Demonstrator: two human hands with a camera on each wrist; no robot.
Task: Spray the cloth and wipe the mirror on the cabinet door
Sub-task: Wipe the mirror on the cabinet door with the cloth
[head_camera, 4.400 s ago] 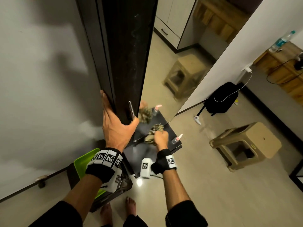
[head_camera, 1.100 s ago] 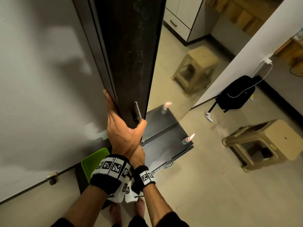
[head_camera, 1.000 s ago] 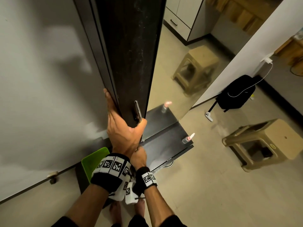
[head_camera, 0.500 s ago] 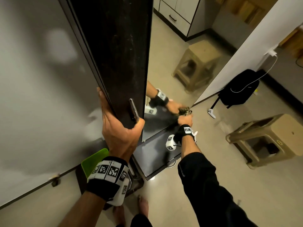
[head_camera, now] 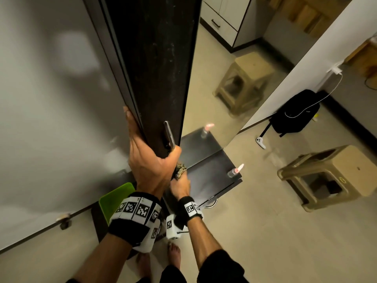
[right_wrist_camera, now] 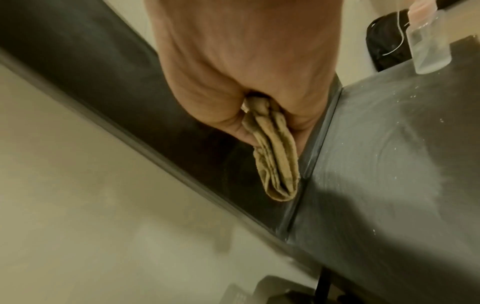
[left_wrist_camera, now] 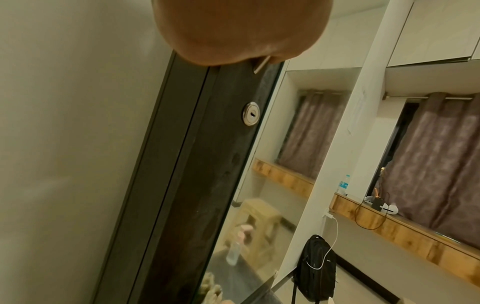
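Half a second ago the right hand (head_camera: 180, 185) was stretched out to the far bottom corner of the mirror (head_camera: 208, 82); now it has come back in, low down and just under the left hand (head_camera: 150, 160). Its grip is closed tight around the cloth (right_wrist_camera: 272, 162), a folded tan rag that sticks out past the fingers. The cloth sits right at the bottom near corner of the mirror, where the glass meets the dark counter (head_camera: 210, 176). Whether it is touching the glass is hard to tell.

The left hand has stayed where it was. Its grip is wrapped around the edge of the dark cabinet door (head_camera: 159, 64), with the fingers behind the door and the thumb in front, next to the thin metal handle (head_camera: 169, 134). A round keyhole (left_wrist_camera: 251, 113) sits in the door edge farther along.

The spray bottle (head_camera: 234, 171), clear with a pink top, stands on the far corner of the counter, well apart from both hands. Its picture shows in the mirror.

On the floor to the right stands a tan stool (head_camera: 334, 174). A black backpack (head_camera: 293, 113) with a white cable leans by the wall. A green bin (head_camera: 115, 199) sits near the person's bare feet.
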